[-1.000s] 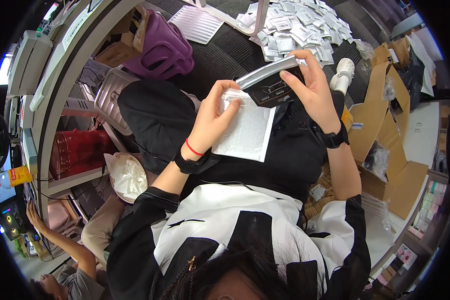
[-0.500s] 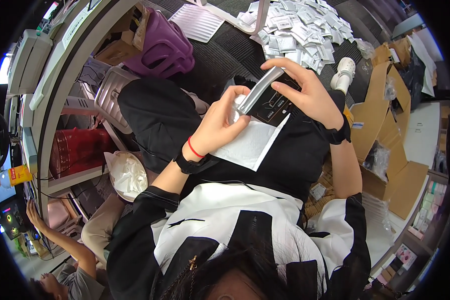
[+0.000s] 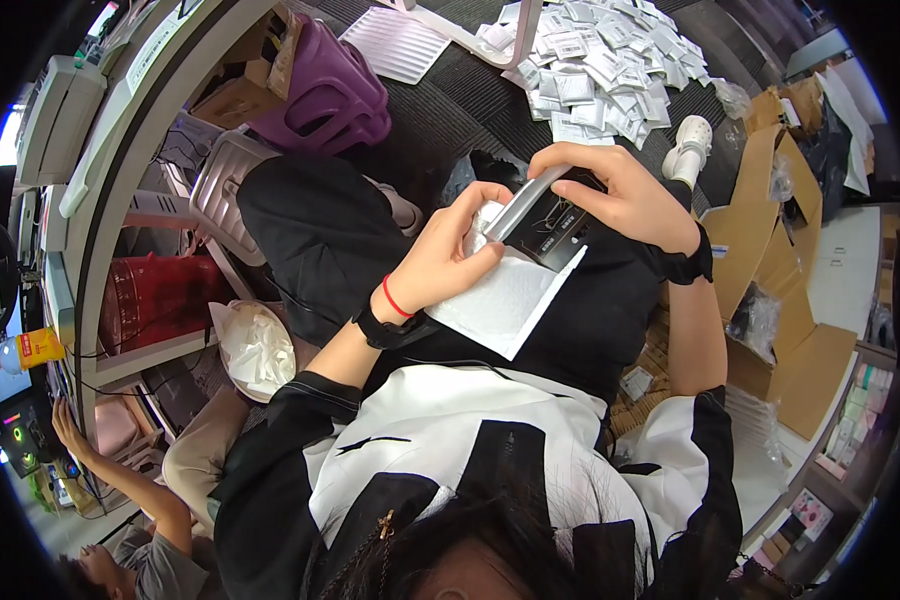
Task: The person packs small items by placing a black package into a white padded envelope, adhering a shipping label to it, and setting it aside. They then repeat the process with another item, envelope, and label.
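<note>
Above my lap, my left hand (image 3: 438,258) grips a white padded mailer (image 3: 507,308) near its open end, with the thumb on the front. My right hand (image 3: 620,195) is closed on the far end of a flat black box (image 3: 552,232) with a silver edge and fine printing on its face. The box is tilted, and its near end lies at the mailer's mouth. How far it reaches inside is hard to tell, since my left fingers and the mailer's flap hide that end.
A heap of white packets (image 3: 595,75) lies on the dark floor ahead. At right stands an open cardboard box (image 3: 770,230) with clear plastic wrap. To the left are a purple stool (image 3: 335,90), a bin (image 3: 260,355) of white scraps and a desk; another person's arm (image 3: 135,485) rests there.
My right hand and the black box have moved toward me and slightly right, closer to the mailer. The left hand and mailer have shifted only slightly.
</note>
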`<state>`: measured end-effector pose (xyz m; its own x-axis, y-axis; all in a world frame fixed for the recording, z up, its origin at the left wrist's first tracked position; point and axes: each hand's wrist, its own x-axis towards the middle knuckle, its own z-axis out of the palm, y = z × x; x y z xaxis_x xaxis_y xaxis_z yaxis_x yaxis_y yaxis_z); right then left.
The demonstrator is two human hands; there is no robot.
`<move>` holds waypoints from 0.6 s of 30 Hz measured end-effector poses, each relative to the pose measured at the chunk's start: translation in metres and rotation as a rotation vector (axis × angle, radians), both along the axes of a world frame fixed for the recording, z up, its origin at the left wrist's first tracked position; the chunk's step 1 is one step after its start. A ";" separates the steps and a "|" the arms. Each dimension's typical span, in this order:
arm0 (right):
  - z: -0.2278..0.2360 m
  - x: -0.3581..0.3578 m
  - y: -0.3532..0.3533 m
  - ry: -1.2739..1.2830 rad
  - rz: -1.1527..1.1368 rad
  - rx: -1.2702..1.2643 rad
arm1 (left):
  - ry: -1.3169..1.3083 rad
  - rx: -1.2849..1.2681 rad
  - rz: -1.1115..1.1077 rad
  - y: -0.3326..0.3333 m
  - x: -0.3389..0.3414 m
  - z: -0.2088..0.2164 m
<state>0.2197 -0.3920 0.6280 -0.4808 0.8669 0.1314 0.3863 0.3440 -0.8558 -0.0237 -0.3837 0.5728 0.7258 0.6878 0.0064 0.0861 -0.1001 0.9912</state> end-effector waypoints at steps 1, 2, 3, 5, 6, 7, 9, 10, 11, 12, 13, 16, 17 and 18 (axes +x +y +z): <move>0.000 0.000 0.000 0.001 -0.002 0.001 | -0.010 -0.010 -0.008 0.000 0.001 0.002; -0.001 0.000 0.001 0.014 0.001 -0.009 | -0.007 -0.012 -0.008 -0.001 0.001 0.003; -0.002 0.000 0.001 0.027 0.003 -0.018 | -0.011 -0.007 -0.004 -0.001 0.000 0.003; 0.006 0.000 0.002 -0.013 0.027 -0.048 | -0.013 -0.001 -0.001 -0.001 -0.001 0.002; 0.008 -0.001 0.002 -0.056 0.053 -0.077 | -0.005 -0.006 0.001 -0.002 -0.002 0.000; 0.008 -0.002 0.002 -0.054 0.053 -0.077 | 0.003 -0.011 0.003 -0.003 -0.003 -0.001; 0.007 -0.003 0.001 -0.067 0.030 -0.082 | -0.019 -0.008 -0.002 -0.002 -0.002 0.004; 0.005 -0.003 0.000 -0.066 0.028 -0.083 | -0.042 -0.006 -0.004 -0.002 -0.002 0.006; 0.002 -0.004 0.000 -0.039 0.024 -0.016 | -0.041 -0.005 -0.003 -0.001 -0.002 0.005; 0.000 -0.005 0.000 -0.012 0.020 0.049 | -0.021 0.002 -0.012 -0.001 -0.002 0.005; 0.000 -0.006 -0.001 -0.012 0.020 0.050 | -0.001 0.010 -0.022 -0.001 -0.002 0.004; 0.002 -0.011 0.000 0.028 0.002 0.020 | -0.087 0.206 -0.004 -0.001 0.003 0.000; 0.004 -0.012 0.001 -0.011 0.006 -0.031 | -0.086 0.206 -0.005 -0.001 0.002 0.001; 0.005 -0.012 0.002 -0.049 0.009 -0.082 | -0.057 0.144 -0.022 -0.001 0.001 0.003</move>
<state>0.2081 -0.3903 0.6329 -0.4927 0.8694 0.0361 0.4256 0.2770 -0.8615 -0.0229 -0.3845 0.5763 0.7361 0.6610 0.1455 0.0261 -0.2425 0.9698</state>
